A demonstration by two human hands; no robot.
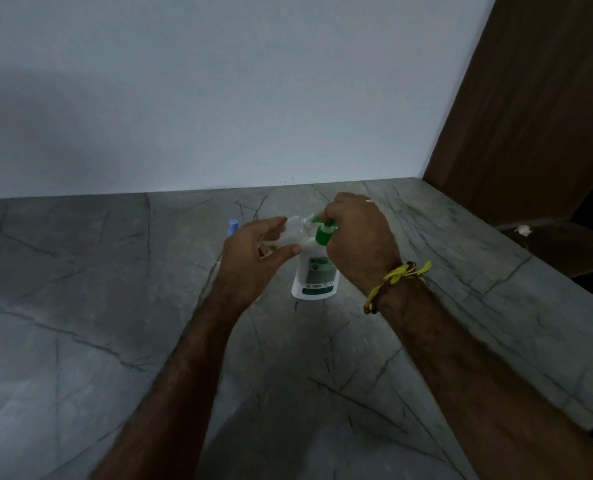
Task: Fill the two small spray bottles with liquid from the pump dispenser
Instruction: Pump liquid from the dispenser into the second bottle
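1. The small clear plastic spray bottle [293,233], gripped in the left hand [253,258], is tipped to the green nozzle of the white pump dispenser [315,271] near the worktop's back edge.
2. The right hand [353,233] is closed over the pump head; I'd press slowly, mouth under the spout.
3. A blue-capped bottle [233,227] waits just behind the left hand.
4. The grey veined stone worktop [97,323] meets a pale wall [218,91]; a brown wooden panel [530,116] stands at its right corner.

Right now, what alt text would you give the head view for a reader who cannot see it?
A left hand holds a small clear spray bottle at the green nozzle of a white pump dispenser, while the right hand presses the pump. The dispenser stands on a grey marble counter, a blue-capped bottle behind the left hand.
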